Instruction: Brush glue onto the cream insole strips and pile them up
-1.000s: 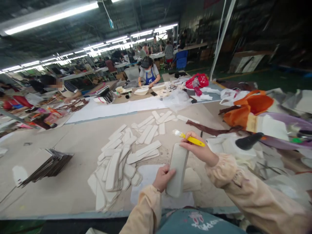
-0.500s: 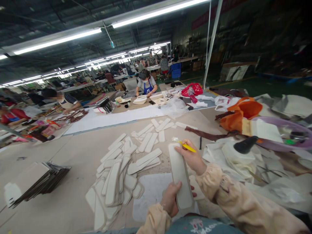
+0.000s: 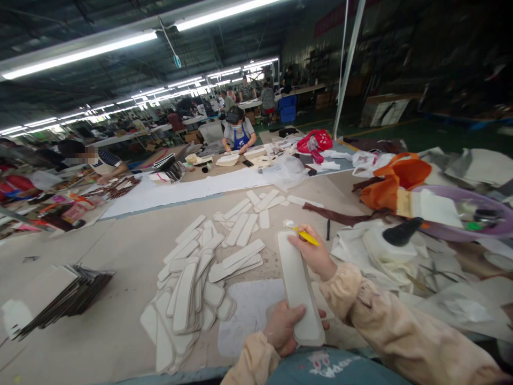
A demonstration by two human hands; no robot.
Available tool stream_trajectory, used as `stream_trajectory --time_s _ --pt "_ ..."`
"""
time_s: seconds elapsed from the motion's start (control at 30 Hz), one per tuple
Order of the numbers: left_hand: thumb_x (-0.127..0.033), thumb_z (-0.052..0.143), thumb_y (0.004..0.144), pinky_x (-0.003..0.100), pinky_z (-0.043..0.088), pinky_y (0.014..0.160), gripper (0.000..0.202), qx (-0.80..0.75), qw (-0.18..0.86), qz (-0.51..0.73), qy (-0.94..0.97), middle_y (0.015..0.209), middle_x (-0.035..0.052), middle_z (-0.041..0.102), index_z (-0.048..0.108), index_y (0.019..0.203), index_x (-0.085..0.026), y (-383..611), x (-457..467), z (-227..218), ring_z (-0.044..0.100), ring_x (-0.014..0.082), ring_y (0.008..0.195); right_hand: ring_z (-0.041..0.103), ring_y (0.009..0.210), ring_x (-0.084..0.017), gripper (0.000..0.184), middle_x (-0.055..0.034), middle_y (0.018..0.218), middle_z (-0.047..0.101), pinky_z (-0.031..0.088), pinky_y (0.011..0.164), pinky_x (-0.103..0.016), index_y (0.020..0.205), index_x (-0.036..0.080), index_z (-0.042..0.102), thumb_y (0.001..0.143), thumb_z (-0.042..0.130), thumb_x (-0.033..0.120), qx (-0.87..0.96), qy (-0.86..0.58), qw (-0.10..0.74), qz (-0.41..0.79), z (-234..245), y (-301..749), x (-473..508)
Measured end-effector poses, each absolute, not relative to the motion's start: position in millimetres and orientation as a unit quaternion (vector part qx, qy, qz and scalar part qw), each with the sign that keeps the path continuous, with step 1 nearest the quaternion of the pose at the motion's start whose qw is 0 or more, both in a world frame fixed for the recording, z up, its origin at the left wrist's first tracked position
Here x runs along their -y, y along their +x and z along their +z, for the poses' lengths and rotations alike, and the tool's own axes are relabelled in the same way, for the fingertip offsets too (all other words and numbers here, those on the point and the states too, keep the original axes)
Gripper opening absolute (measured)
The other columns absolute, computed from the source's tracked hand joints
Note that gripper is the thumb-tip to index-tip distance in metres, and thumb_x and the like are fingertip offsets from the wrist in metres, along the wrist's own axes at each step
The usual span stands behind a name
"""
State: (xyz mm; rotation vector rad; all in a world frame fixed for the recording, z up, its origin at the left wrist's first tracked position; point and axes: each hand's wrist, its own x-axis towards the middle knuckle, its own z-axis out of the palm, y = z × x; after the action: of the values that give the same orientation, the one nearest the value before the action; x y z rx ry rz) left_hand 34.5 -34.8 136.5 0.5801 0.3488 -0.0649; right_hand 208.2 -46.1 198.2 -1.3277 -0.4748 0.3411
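My left hand (image 3: 286, 327) grips the near end of a long pale rounded strip (image 3: 300, 283), held above the table's near edge. My right hand (image 3: 313, 252) pinches the strip's far end and also holds a yellow-handled brush (image 3: 301, 232), its bristles pointing left. Both arms wear beige sleeves. To the left of the strip, many similar pale strips (image 3: 200, 272) lie spread and overlapping on the table (image 3: 120, 251). Under my hands lies a white sheet (image 3: 248, 310).
A stack of dark-edged boards (image 3: 60, 294) lies at the left. Cloth, an orange bag (image 3: 395, 182), a purple basin (image 3: 476, 214) and a black handle (image 3: 403, 231) crowd the right. Other people work at tables farther back, one in a blue apron (image 3: 238, 133).
The strip has swung from tilted right to pointing away from me and come closer. My left hand slid to its near end. My right hand stays at the far end with the brush.
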Motion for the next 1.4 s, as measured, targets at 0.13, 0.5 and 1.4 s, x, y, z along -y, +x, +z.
stream_trajectory --time_s 0.13,0.5,1.4 --pt "-0.031 0.067 0.072 0.044 0.053 0.074 0.044 -0.158 0.945 -0.035 0.285 0.097 0.0202 0.067 0.055 0.109 -0.010 34 34 136 0.067 0.0323 0.085 0.039 0.055 -0.010 0.033 0.0073 0.063 0.040 0.032 0.051 -0.022 0.083 0.024 0.042 0.068 0.069 0.037 0.207 -0.608 0.749 0.164 195 209 48" --pt "-0.035 0.057 0.081 0.044 0.053 0.077 0.046 -0.174 0.940 -0.123 0.267 0.109 0.0250 0.062 0.050 0.115 -0.004 32 29 139 0.062 0.0332 0.098 0.043 0.056 -0.009 0.040 0.0078 0.065 0.046 0.036 0.052 -0.021 0.081 0.024 0.040 0.060 0.073 0.032 0.170 -0.570 0.783 0.180 179 233 46" --pt "-0.041 0.070 0.069 0.029 0.054 0.059 0.051 -0.213 0.909 -0.098 0.346 0.095 0.0172 0.067 0.056 0.106 -0.009 30 44 129 0.067 0.0253 0.080 0.042 0.060 -0.010 0.033 0.0071 0.068 0.044 0.036 0.057 -0.021 0.083 0.024 0.044 0.066 0.070 0.035 0.218 -0.618 0.745 0.125 169 236 55"
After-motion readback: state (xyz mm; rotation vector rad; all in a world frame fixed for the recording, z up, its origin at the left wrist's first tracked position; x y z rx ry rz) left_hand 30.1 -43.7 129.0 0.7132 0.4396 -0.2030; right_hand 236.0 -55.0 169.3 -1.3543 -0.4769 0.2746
